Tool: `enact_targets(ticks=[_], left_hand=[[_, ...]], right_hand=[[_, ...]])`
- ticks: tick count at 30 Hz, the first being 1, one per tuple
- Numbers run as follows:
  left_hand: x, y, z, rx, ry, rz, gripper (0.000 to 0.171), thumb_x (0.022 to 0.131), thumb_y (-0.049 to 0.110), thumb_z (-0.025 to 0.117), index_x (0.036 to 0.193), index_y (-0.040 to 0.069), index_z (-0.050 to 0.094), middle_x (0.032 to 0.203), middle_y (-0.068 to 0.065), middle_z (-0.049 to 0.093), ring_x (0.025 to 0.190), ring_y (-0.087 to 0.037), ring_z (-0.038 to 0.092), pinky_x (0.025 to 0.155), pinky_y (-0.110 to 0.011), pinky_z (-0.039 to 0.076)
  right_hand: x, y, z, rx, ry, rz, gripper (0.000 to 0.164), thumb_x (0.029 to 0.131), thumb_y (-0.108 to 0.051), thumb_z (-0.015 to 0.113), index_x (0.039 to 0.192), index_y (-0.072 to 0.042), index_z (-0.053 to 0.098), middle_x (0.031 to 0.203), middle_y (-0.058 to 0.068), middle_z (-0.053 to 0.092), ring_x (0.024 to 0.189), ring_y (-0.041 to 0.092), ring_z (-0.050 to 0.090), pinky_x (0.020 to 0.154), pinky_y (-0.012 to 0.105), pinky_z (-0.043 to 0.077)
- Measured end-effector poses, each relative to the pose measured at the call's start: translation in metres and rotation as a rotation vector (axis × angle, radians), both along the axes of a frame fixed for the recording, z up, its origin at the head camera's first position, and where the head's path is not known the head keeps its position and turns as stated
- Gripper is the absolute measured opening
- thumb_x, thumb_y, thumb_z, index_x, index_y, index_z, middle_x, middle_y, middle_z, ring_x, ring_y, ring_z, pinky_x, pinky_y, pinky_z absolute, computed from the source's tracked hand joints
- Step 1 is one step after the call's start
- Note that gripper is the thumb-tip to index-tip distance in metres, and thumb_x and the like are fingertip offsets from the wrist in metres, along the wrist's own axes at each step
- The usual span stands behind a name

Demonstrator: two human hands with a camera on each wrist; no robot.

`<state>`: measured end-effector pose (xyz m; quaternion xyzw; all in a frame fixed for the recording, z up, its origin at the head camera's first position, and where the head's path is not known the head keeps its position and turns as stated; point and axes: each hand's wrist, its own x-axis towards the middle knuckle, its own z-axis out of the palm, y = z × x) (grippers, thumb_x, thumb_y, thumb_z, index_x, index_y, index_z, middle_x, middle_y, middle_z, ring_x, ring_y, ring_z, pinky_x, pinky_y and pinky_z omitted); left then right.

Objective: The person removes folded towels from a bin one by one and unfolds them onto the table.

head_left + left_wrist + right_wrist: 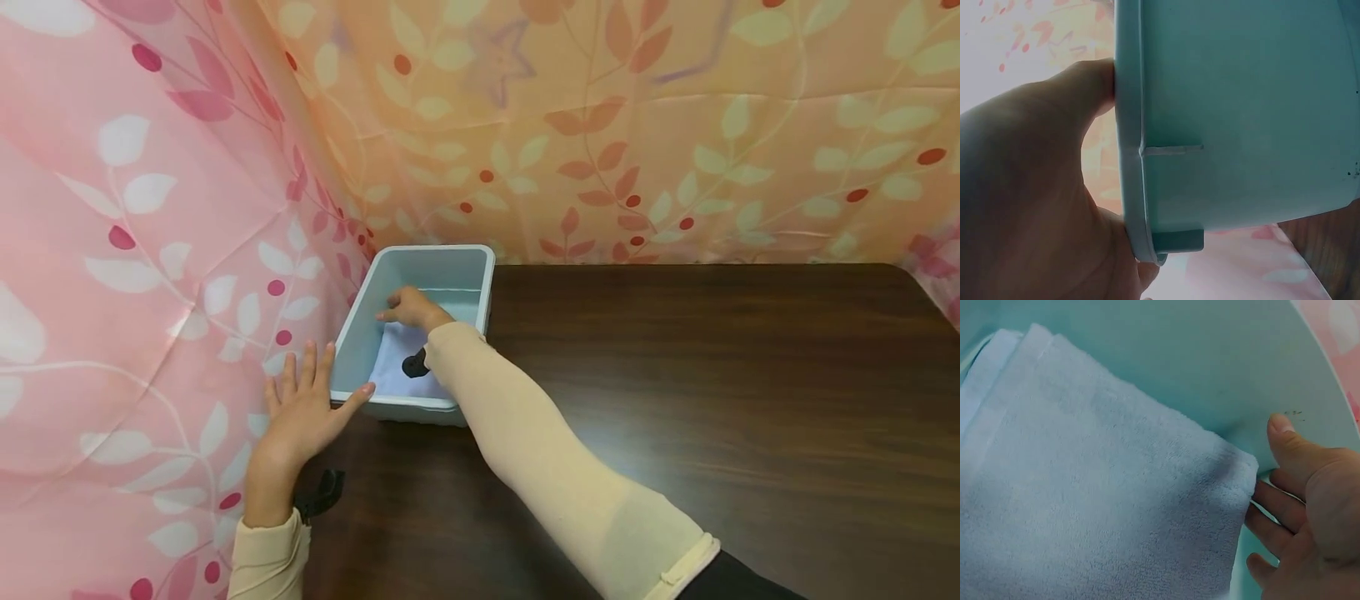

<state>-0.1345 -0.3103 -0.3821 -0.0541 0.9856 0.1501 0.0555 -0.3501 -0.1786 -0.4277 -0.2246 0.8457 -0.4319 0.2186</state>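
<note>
A pale blue-grey plastic bin point(435, 403) stands at the left of the table, with a folded light blue towel point(397, 358) flat inside it. My left hand point(303, 421) rests at the bin's near left corner, fingers spread. Seen from the left wrist, its thumb touches the rim point(1127, 125). Inside the bin, my right hand point(414, 308) is at the towel's far edge. In the right wrist view, the fingers of the right hand point(1335, 500) touch or nearly touch a corner of the towel point(1110, 469), thumb held apart from it.
The dark wood table point(720, 400) stretches to the right of the bin. A pink leaf-patterned curtain point(180, 275) hangs close along the bin's left side, and an orange one point(637, 133) hangs behind the table. Dark wrist cameras point(321, 493) sit on both wrists.
</note>
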Motion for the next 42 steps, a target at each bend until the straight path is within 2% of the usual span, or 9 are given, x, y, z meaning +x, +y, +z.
enact_targets(ticks=[2,3,8,18,25,31,34,37,42], left_hand=[[0.001,0.002,-0.001,0.004,-0.002,0.003,0.102,0.091,0.074,0.041,0.16,0.013,-0.003,0.166,-0.021,-0.013,0.149,-0.053,-0.014,0.111,-0.076,-0.014],[0.001,0.002,-0.001,0.005,-0.002,0.004,0.102,0.091,0.074,0.041,0.16,0.013,-0.003,0.166,-0.021,-0.013,0.149,-0.053,-0.014,0.111,-0.076,-0.014],[-0.001,0.003,-0.002,0.015,0.0,0.01,0.102,0.091,0.073,0.041,0.16,0.013,-0.003,0.166,-0.02,-0.014,0.149,-0.052,-0.015,0.11,-0.075,-0.015],[-0.001,0.006,-0.001,0.014,-0.004,0.012,0.102,0.091,0.074,0.042,0.16,0.013,0.0,0.166,-0.021,-0.013,0.149,-0.052,-0.014,0.111,-0.075,-0.014],[-0.001,0.007,-0.005,0.0,0.004,0.016,0.102,0.09,0.075,0.041,0.161,0.014,0.001,0.166,-0.021,-0.012,0.15,-0.052,-0.013,0.111,-0.076,-0.013],[-0.002,0.007,-0.006,0.001,0.0,0.021,0.102,0.09,0.075,0.041,0.161,0.014,0.0,0.166,-0.022,-0.011,0.15,-0.052,-0.013,0.111,-0.076,-0.013],[-0.002,0.006,-0.006,0.001,0.002,0.028,0.102,0.09,0.074,0.042,0.16,0.014,0.0,0.166,-0.022,-0.011,0.149,-0.053,-0.013,0.111,-0.076,-0.013],[-0.003,0.004,-0.005,0.003,0.004,0.034,0.102,0.09,0.073,0.043,0.16,0.013,0.0,0.165,-0.024,-0.01,0.149,-0.053,-0.013,0.11,-0.077,-0.013],[-0.005,0.0,-0.003,0.006,-0.005,0.035,0.102,0.09,0.072,0.043,0.16,0.011,0.0,0.165,-0.025,-0.011,0.149,-0.054,-0.014,0.11,-0.077,-0.013]], right_hand=[[0.002,0.001,-0.001,0.01,0.009,-0.011,0.058,0.092,-0.033,0.07,0.139,-0.002,0.055,0.141,0.011,0.06,0.13,0.024,0.058,0.109,0.036,0.047],[0.009,0.005,0.007,0.026,0.006,-0.012,0.055,0.095,-0.029,0.067,0.139,0.001,0.054,0.142,0.015,0.058,0.131,0.027,0.057,0.111,0.038,0.045],[0.014,0.01,0.013,0.019,0.005,-0.04,0.051,0.093,-0.024,0.068,0.135,0.003,0.057,0.137,0.017,0.061,0.127,0.029,0.059,0.11,0.04,0.046],[0.013,0.015,0.012,0.005,0.01,-0.131,0.035,0.086,-0.017,0.077,0.118,-0.005,0.072,0.122,0.01,0.07,0.119,0.026,0.061,0.106,0.038,0.048],[0.011,0.016,0.009,0.006,0.058,-0.151,0.03,0.083,-0.018,0.079,0.111,-0.007,0.076,0.114,0.009,0.073,0.112,0.024,0.062,0.101,0.035,0.05],[0.013,0.015,0.012,-0.036,0.036,-0.196,0.024,0.083,-0.018,0.079,0.105,-0.009,0.079,0.111,0.007,0.072,0.111,0.023,0.062,0.1,0.036,0.05],[0.014,0.013,0.018,-0.054,0.055,-0.188,0.022,0.084,-0.018,0.079,0.104,-0.009,0.079,0.111,0.007,0.073,0.11,0.022,0.062,0.099,0.035,0.051],[0.013,0.011,0.029,-0.059,0.115,-0.148,0.021,0.083,-0.017,0.079,0.101,-0.008,0.079,0.108,0.007,0.075,0.106,0.021,0.064,0.093,0.031,0.053],[0.011,0.01,0.054,-0.076,0.22,-0.083,0.019,0.082,-0.017,0.08,0.099,-0.008,0.08,0.102,0.005,0.077,0.096,0.016,0.064,0.08,0.021,0.05]])
